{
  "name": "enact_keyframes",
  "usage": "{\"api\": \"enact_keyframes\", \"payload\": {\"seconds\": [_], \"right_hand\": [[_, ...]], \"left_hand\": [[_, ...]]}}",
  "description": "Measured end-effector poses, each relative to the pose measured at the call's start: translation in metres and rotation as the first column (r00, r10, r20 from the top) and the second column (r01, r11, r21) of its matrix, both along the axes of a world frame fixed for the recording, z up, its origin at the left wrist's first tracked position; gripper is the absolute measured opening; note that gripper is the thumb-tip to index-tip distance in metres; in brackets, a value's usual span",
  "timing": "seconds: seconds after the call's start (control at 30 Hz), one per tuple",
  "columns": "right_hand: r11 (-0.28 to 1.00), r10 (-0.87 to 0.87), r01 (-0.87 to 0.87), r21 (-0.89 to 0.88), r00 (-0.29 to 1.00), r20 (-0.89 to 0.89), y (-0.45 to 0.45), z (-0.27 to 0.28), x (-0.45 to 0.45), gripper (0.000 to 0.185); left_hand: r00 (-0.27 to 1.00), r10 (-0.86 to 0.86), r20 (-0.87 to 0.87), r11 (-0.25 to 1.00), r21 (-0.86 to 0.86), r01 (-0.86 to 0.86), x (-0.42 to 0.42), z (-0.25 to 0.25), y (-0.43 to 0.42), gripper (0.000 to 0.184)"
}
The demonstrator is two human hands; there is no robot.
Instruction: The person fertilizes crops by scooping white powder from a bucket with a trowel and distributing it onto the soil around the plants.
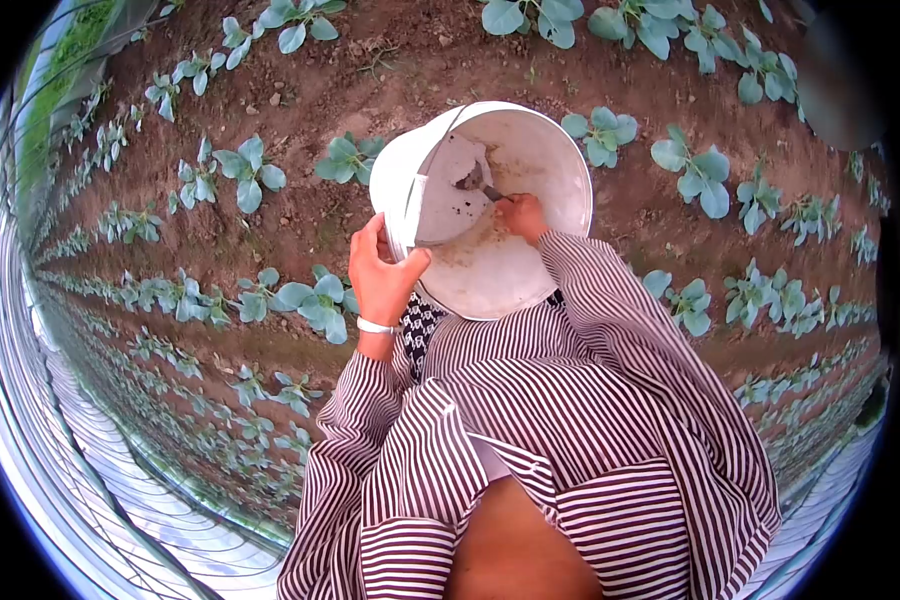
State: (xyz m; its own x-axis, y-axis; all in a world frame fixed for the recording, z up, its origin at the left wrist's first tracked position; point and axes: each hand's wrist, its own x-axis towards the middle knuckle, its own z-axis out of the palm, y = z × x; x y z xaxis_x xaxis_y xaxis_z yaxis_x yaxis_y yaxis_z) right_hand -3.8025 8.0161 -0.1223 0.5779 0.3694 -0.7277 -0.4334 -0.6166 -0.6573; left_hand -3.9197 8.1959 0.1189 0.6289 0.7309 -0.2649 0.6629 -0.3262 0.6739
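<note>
A white bucket (555,160) is tilted so that its open mouth faces up toward me, close to my body. My left hand (382,280) grips the bucket's left side near the rim, with a white band at the wrist. Inside the bucket, my right hand (520,217) is closed on the dark handle of a small trowel (477,178). Its blade lies against the inner wall, where dark crumbs of soil (462,209) are scattered. A thin wire handle crosses the bucket's left part.
Rows of leafy green seedlings (250,173) grow in brown soil (310,90) on both sides and beyond the bucket. One seedling (348,158) stands just left of the bucket, another (602,135) just right. Curved greenhouse walls (100,470) run along the edges.
</note>
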Motion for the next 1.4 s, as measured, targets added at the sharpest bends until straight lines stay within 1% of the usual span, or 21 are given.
{"api": "enact_keyframes", "payload": {"seconds": [0.03,0.13,0.23,0.27,0.37,0.5,0.53,0.57,0.6,0.7,0.77,0.83,0.87,0.93,1.0,1.03,1.1,1.17,1.23,1.3,1.4], "right_hand": [[1.0,0.017,-0.016,-0.011,0.998,0.053,-0.003,0.0,-0.008,0.023],[1.0,-0.01,0.013,0.027,0.993,-0.117,0.0,0.039,-0.012,0.025],[0.987,-0.001,0.011,0.16,0.998,-0.065,0.009,0.061,-0.027,0.022],[0.996,-0.06,0.074,0.056,0.974,-0.218,0.02,0.078,-0.029,0.023],[0.936,-0.237,0.309,0.166,0.907,-0.349,0.037,0.098,-0.06,0.024],[0.866,-0.291,0.426,0.262,0.855,-0.43,0.057,0.102,-0.11,0.028],[0.867,-0.317,0.445,0.224,0.84,-0.44,0.062,0.104,-0.121,0.028],[0.844,-0.3,0.461,0.274,0.829,-0.471,0.062,0.098,-0.133,0.028],[0.837,-0.356,0.502,0.22,0.803,-0.477,0.067,0.103,-0.142,0.031],[0.799,-0.436,0.582,0.153,0.735,-0.519,0.069,0.096,-0.165,0.049],[0.784,-0.499,0.613,0.098,0.717,-0.486,0.076,0.101,-0.168,0.037],[0.818,-0.422,0.552,0.161,0.767,-0.484,0.075,0.078,-0.164,0.018],[0.799,-0.446,0.575,0.177,0.763,-0.468,0.079,0.072,-0.162,0.013],[0.793,-0.478,0.591,0.148,0.754,-0.451,0.087,0.05,-0.152,0.014],[0.789,-0.505,0.599,0.139,0.759,-0.411,0.102,0.021,-0.136,0.016],[0.811,-0.509,0.577,0.092,0.775,-0.374,0.11,0.003,-0.125,0.019],[0.914,-0.403,0.382,-0.134,0.891,-0.21,0.124,-0.026,-0.108,0.016],[0.887,-0.326,0.285,-0.364,0.944,-0.056,0.132,-0.024,-0.101,0.019],[0.844,-0.452,0.4,-0.356,0.889,-0.073,0.127,-0.013,-0.103,0.016],[0.805,-0.56,0.52,-0.287,0.825,-0.076,0.102,-0.023,-0.111,0.015],[0.735,-0.678,0.664,-0.141,0.711,-0.187,0.069,-0.004,-0.116,0.017]], "left_hand": [[1.0,0.001,-0.002,1.0,-0.011,-0.001,-0.004,-0.004,0.006,0.059],[0.999,-0.035,-0.018,0.999,-0.033,0.034,-0.025,-0.03,0.037,0.058],[0.998,-0.063,-0.008,0.997,-0.038,0.063,-0.048,-0.054,0.072,0.059],[0.997,-0.075,-0.026,0.997,-0.028,0.074,-0.054,-0.06,0.083,0.059],[0.996,-0.056,-0.064,0.998,-0.023,0.055,-0.075,-0.074,0.119,0.062],[0.995,-0.032,-0.091,0.999,-0.006,0.032,-0.115,-0.108,0.168,0.064],[0.993,-0.02,-0.118,0.999,0.027,0.023,-0.127,-0.117,0.18,0.063],[0.99,-0.003,-0.143,0.998,0.063,0.012,-0.139,-0.127,0.19,0.063],[0.992,0.021,-0.126,0.999,0.044,-0.016,-0.155,-0.143,0.204,0.062],[0.996,0.065,-0.055,0.98,0.191,-0.053,-0.208,-0.172,0.233,0.059],[0.984,0.156,-0.086,0.986,0.072,-0.15,-0.242,-0.186,0.252,0.055],[0.979,0.203,-0.034,0.972,0.126,-0.198,-0.271,-0.19,0.264,0.051],[0.965,0.26,-0.044,0.964,0.061,-0.257,-0.285,-0.189,0.272,0.05],[0.947,0.3,-0.112,0.951,-0.04,-0.306,-0.289,-0.151,0.273,0.043],[0.907,0.416,-0.07,0.905,-0.064,-0.42,-0.318,-0.152,0.28,0.036],[0.88,0.471,-0.059,0.877,-0.075,-0.475,-0.331,-0.147,0.282,0.033],[0.846,0.523,-0.102,0.838,-0.121,-0.533,-0.351,-0.138,0.286,0.028],[0.789,0.601,-0.128,0.767,-0.184,-0.614,-0.36,-0.124,0.287,0.026],[0.696,0.702,-0.154,0.646,-0.276,-0.712,-0.355,-0.103,0.277,0.026],[0.663,0.73,-0.164,0.595,-0.325,-0.735,-0.362,-0.1,0.276,0.029],[0.617,0.767,-0.178,0.521,-0.387,-0.76,-0.379,-0.108,0.282,0.03]]}}
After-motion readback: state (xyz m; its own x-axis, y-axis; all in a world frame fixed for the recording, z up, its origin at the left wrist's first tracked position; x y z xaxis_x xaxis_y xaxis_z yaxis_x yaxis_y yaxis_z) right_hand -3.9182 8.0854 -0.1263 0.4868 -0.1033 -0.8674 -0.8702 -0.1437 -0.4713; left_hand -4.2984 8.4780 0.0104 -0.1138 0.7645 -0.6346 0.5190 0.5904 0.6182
